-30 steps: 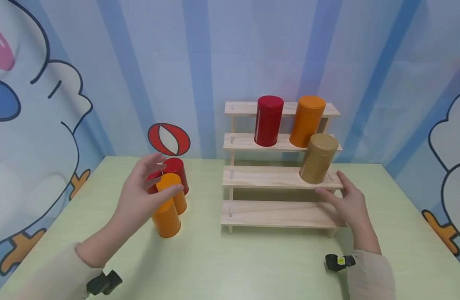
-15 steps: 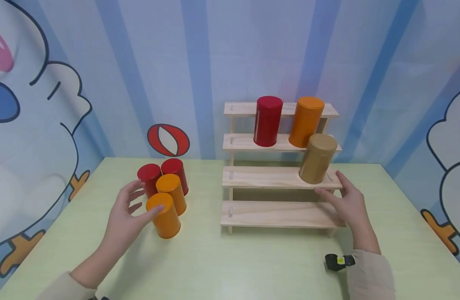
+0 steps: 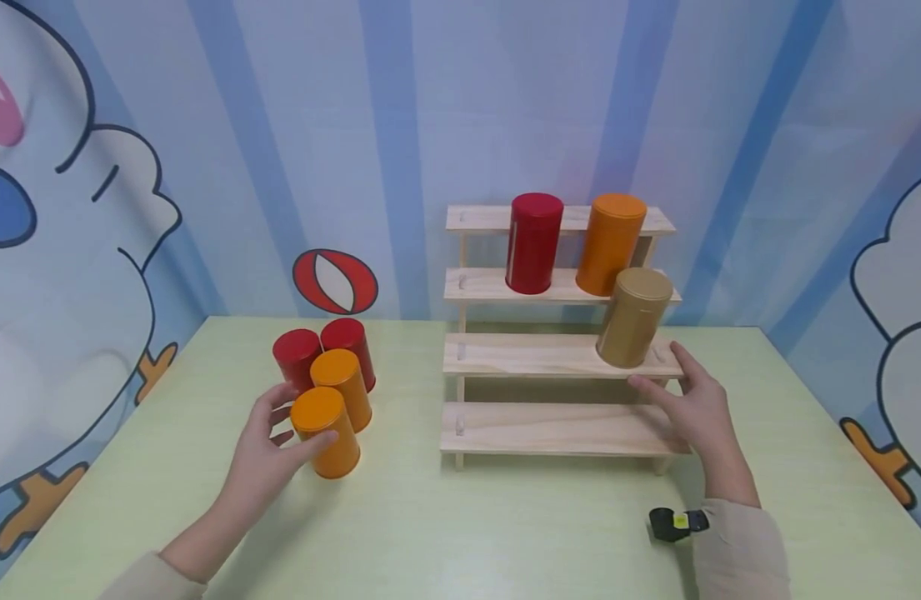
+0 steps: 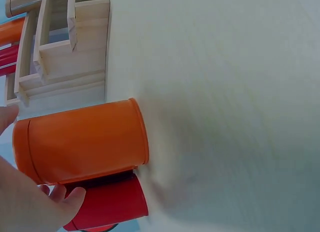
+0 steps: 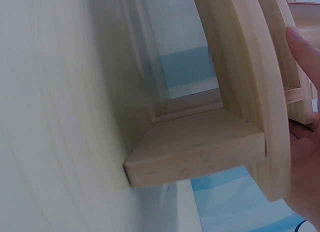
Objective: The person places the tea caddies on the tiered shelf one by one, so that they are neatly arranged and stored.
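In the head view my left hand [image 3: 261, 454] curves loosely around the nearest orange canister [image 3: 336, 450], thumb in front and fingers at its far left side. The left wrist view shows that orange canister [image 4: 85, 139] between thumb and fingers; firm contact cannot be made out. Behind it stand another orange canister [image 3: 349, 392] and two red ones, a left [image 3: 295, 354] and a right [image 3: 352, 342]. My right hand [image 3: 700, 408] grips the right end of a tiered wooden display stand [image 3: 528, 354], at the second shelf from the bottom.
A gold canister [image 3: 634, 321] stands on the shelf beside my right hand. One shelf higher are a red canister [image 3: 533, 246] and an orange canister [image 3: 610, 246]. A blue striped backdrop [image 3: 460, 100] rises behind the pale green table [image 3: 505, 533].
My left hand has come down from above the canister group, moving left, then in around the nearest orange canister. The right hand stays on the stand. The canisters have not moved.
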Motion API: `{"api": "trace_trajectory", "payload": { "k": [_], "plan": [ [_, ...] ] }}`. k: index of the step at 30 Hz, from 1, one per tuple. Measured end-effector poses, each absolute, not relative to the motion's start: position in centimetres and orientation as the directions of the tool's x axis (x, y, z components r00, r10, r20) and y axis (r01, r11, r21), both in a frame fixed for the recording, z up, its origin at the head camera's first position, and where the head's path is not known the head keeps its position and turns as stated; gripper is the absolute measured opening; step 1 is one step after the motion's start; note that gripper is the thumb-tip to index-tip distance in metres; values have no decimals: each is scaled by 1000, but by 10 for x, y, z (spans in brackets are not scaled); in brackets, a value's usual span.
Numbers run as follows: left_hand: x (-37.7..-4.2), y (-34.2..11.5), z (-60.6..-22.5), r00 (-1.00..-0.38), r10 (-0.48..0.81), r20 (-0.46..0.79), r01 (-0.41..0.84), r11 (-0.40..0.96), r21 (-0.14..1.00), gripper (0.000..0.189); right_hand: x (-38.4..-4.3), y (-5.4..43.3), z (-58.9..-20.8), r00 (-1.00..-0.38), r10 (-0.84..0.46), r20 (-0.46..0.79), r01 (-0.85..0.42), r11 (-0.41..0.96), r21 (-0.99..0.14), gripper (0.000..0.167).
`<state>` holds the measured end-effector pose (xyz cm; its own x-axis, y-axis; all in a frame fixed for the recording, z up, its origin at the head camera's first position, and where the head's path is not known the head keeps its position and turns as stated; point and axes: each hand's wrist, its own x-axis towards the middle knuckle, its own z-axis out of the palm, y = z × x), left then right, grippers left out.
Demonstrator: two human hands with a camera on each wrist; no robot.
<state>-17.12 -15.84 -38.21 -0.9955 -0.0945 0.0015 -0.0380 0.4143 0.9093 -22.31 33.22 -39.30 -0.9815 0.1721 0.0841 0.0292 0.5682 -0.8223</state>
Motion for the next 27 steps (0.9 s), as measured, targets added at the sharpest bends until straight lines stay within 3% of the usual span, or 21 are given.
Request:
{"api": "trace_trajectory", "payload": {
  "k": [27],
  "plan": [
    [-175, -154, -403, -989, -118, -89, -126, 355, 926, 90, -223, 332, -392, -982, 171, 77, 34, 565, -824, 103]
  ]
}}
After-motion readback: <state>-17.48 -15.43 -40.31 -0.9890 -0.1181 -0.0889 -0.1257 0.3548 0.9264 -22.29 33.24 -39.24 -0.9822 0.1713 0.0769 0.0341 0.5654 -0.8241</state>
